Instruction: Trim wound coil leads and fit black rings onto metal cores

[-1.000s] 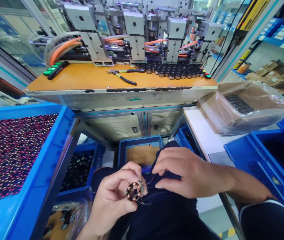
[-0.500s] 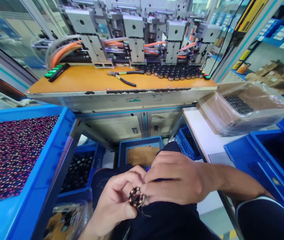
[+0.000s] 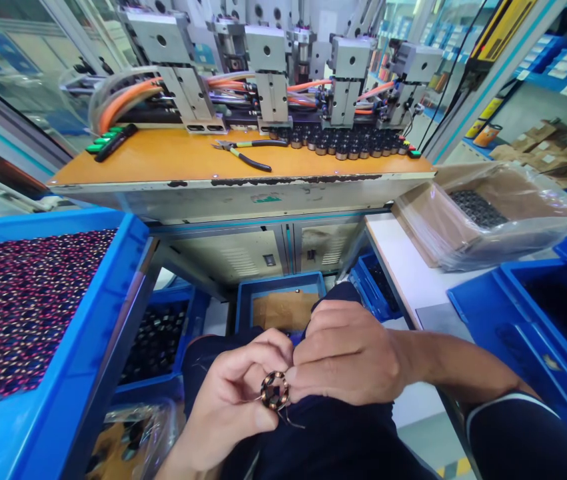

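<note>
A small round coil-wound stator [image 3: 274,391], copper and black with thin wire ends trailing below it, sits over my lap. My left hand [image 3: 228,400] pinches it between thumb and fingers from the left. My right hand [image 3: 350,353] is closed, its fingertips pressed against the stator's right edge and its wires. Both hands meet at the part, above my dark trousers [image 3: 333,440].
A large blue bin [image 3: 88,347] of wound stators stands at my left. More blue bins [image 3: 513,313] and a plastic-lined cardboard box [image 3: 468,213] are on the white table at right. Ahead, an orange bench [image 3: 163,157] holds pliers [image 3: 246,152], a stator row and winding machine heads.
My right hand has closed in from apart onto the stator. The stator has turned slightly in my left fingers, and both hands now grip it together.
</note>
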`<act>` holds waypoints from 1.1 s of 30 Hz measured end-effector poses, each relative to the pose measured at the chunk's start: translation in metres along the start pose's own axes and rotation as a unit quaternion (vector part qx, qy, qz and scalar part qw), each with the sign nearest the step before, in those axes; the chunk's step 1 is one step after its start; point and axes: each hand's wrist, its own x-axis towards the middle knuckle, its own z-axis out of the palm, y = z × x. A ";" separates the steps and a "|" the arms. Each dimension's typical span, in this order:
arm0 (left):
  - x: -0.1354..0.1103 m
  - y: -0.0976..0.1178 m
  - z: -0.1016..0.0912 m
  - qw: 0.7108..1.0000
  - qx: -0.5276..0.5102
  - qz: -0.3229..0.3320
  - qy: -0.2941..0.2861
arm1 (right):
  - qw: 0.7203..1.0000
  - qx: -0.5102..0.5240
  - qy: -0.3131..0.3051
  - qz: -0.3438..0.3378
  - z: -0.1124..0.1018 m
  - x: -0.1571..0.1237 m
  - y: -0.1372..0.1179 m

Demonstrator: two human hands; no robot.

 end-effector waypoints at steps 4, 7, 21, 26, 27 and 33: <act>0.000 0.003 0.001 0.986 0.119 0.113 0.039 | 0.995 0.017 0.058 0.080 0.011 -0.004 -0.009; 0.000 0.003 0.004 0.962 0.195 0.179 0.061 | 0.986 0.021 0.093 0.137 0.018 -0.007 -0.013; -0.005 0.002 0.009 0.968 0.196 0.113 0.112 | 0.983 -0.082 0.108 0.123 0.024 -0.013 -0.012; -0.001 -0.002 0.016 0.970 0.130 0.170 0.113 | 0.974 -0.084 0.130 0.166 0.025 -0.011 -0.015; 0.000 -0.002 0.015 0.972 0.116 0.182 0.098 | 0.973 -0.077 0.132 0.173 0.024 -0.010 -0.015; -0.001 -0.002 0.004 0.984 -0.058 0.161 0.043 | 0.984 -0.014 0.124 0.125 0.024 -0.009 -0.010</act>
